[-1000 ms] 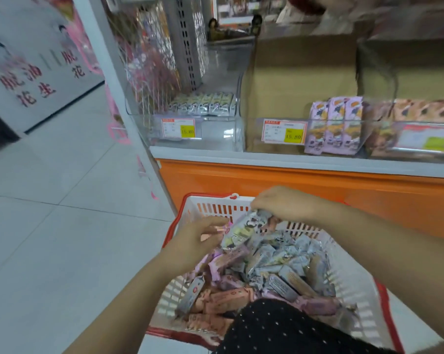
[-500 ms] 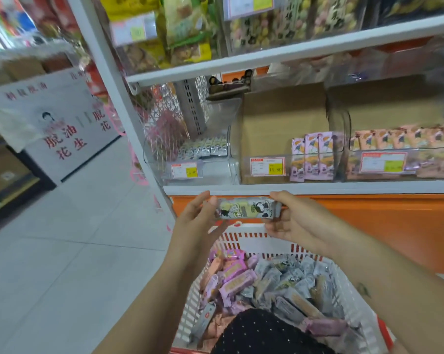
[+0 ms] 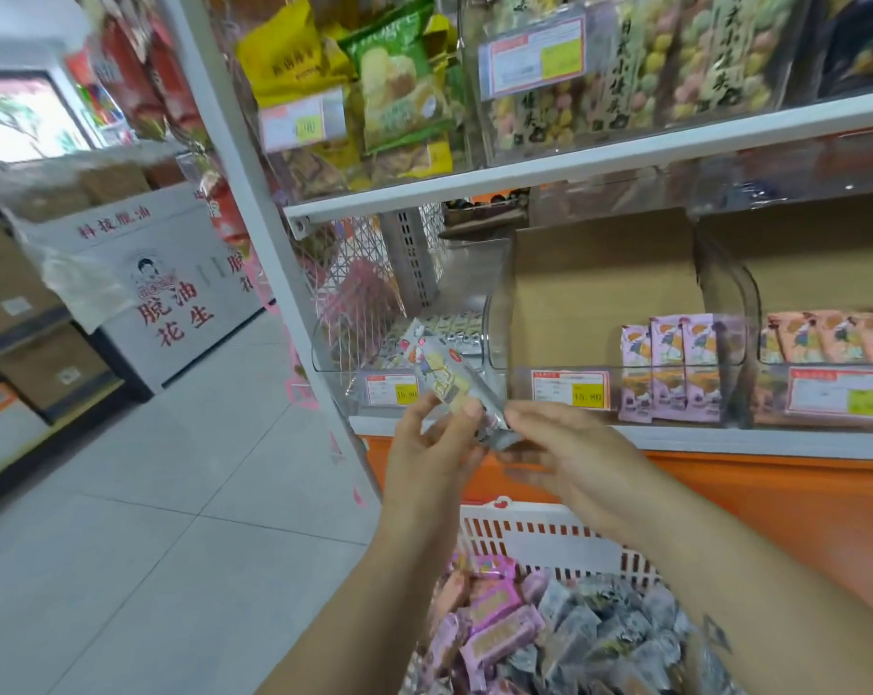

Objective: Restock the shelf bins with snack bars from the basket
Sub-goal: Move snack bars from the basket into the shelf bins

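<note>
A grey and yellow snack bar (image 3: pixel 444 373) is held tilted in front of the leftmost clear shelf bin (image 3: pixel 374 363). My left hand (image 3: pixel 432 443) pinches its middle with thumb and fingers. My right hand (image 3: pixel 560 453) pinches its lower right end. That bin holds a row of matching grey bars (image 3: pixel 447 326) at the back. Below, the white and red basket (image 3: pixel 540 536) is full of purple, pink and grey wrapped bars (image 3: pixel 550 639).
A middle bin (image 3: pixel 600 383) holds purple packs (image 3: pixel 670 368) before a cardboard box (image 3: pixel 605 288); the right bin has pink packs (image 3: pixel 831 338). Snack bags (image 3: pixel 384 92) fill the shelf above. An orange shelf base (image 3: pixel 725 494), a white upright post (image 3: pixel 254 193) and tiled floor (image 3: pixel 148 494) surround.
Both hands lifted a grey bar out of the basket and raised it to the leftmost bin, turning it from level to tilted. The view rose toward the shelves.
</note>
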`<action>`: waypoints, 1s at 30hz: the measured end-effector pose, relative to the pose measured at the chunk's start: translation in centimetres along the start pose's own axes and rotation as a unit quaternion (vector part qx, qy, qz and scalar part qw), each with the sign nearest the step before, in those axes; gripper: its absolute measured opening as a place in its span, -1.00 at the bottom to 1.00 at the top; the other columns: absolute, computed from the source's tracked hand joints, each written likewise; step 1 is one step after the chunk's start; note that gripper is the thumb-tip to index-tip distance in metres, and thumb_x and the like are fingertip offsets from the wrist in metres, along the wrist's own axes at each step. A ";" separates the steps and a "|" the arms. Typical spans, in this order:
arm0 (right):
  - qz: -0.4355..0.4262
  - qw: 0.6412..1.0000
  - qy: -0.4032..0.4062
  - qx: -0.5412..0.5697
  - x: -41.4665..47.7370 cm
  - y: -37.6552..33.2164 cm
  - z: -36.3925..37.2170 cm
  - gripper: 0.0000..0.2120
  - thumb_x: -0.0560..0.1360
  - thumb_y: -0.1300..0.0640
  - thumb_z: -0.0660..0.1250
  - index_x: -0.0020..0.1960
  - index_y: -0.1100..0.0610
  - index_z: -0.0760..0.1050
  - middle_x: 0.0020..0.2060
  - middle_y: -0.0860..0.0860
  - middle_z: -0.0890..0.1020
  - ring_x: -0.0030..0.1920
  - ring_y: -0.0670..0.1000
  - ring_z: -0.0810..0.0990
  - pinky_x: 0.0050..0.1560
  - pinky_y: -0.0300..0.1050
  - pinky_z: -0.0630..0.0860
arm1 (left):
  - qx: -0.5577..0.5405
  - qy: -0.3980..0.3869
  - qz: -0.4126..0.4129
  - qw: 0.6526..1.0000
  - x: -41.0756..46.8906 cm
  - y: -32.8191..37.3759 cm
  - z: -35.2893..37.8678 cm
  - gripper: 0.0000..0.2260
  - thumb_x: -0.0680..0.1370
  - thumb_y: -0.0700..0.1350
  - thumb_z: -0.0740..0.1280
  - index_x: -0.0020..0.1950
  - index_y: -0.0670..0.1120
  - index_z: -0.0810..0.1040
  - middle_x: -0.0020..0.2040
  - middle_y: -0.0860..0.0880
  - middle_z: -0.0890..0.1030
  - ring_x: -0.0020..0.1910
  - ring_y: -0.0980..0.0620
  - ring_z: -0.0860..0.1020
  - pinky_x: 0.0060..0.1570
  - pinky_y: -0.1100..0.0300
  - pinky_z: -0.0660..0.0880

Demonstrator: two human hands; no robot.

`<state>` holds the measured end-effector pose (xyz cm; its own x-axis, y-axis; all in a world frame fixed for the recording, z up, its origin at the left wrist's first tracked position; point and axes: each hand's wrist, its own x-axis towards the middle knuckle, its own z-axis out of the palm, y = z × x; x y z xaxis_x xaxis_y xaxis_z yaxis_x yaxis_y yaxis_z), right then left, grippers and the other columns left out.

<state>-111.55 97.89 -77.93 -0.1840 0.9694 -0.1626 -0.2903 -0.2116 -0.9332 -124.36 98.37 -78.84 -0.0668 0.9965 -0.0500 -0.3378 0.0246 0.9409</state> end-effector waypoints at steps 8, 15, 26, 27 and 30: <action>-0.240 0.753 0.194 -0.581 6.8 0.6 -1.9 -0.68 0.50 0.11 0.33 0.26 0.05 0.53 0.20 -0.02 0.57 0.23 0.08 0.46 0.22 -0.15 0.22 | 0.358 0.049 0.133 0.923 11.8 5.8 -1.4 -0.60 0.52 -0.01 0.39 0.29 -0.08 0.41 0.08 -0.03 0.62 -0.04 0.09 0.60 -0.14 0.26 0.46; -0.305 0.689 0.238 -0.613 9.2 2.7 -3.1 -0.71 0.21 0.23 0.54 -0.08 0.05 0.67 -0.10 -0.03 0.66 -0.09 0.13 0.60 0.04 -0.13 0.23 | 0.635 0.012 -0.003 0.773 21.2 5.1 -1.6 -0.60 0.55 -0.04 0.35 0.30 -0.22 0.47 0.08 -0.13 0.54 -0.06 -0.05 0.49 -0.11 0.17 0.41; -0.327 0.697 0.236 -0.593 9.8 3.3 -3.5 -0.79 0.26 0.24 0.51 -0.15 0.01 0.65 -0.09 -0.06 0.61 -0.05 0.07 0.55 0.11 -0.15 0.23 | 0.844 -0.030 -0.087 0.528 25.6 1.5 -3.1 -0.78 0.56 -0.23 0.17 -0.29 -0.20 0.36 -0.32 -0.08 0.38 -0.36 -0.01 0.38 -0.20 0.12 0.37; -0.326 0.697 0.237 -0.593 9.9 3.4 -3.5 -0.79 0.26 0.24 0.51 -0.15 0.01 0.65 -0.09 -0.06 0.61 -0.04 0.07 0.54 0.11 -0.14 0.23 | 0.845 -0.027 -0.075 0.529 26.0 1.2 -3.5 -0.80 0.56 -0.25 0.16 -0.28 -0.21 0.36 -0.31 -0.09 0.39 -0.32 -0.04 0.39 -0.19 0.12 0.38; -0.324 0.697 0.237 -0.594 9.9 3.5 -3.5 -0.80 0.26 0.23 0.50 -0.16 0.00 0.64 -0.08 -0.06 0.61 -0.04 0.06 0.53 0.12 -0.15 0.23 | 0.844 -0.066 -0.026 0.532 25.8 1.3 -3.1 -0.86 0.55 -0.22 0.22 -0.21 -0.19 0.43 -0.14 -0.11 0.49 -0.17 -0.10 0.45 -0.12 0.12 0.41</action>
<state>-111.11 107.14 -83.94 0.0381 0.8050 0.5920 0.8660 0.2690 -0.4216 -129.43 123.88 -79.97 0.0058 0.9851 -0.1721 0.9952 -0.0225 -0.0950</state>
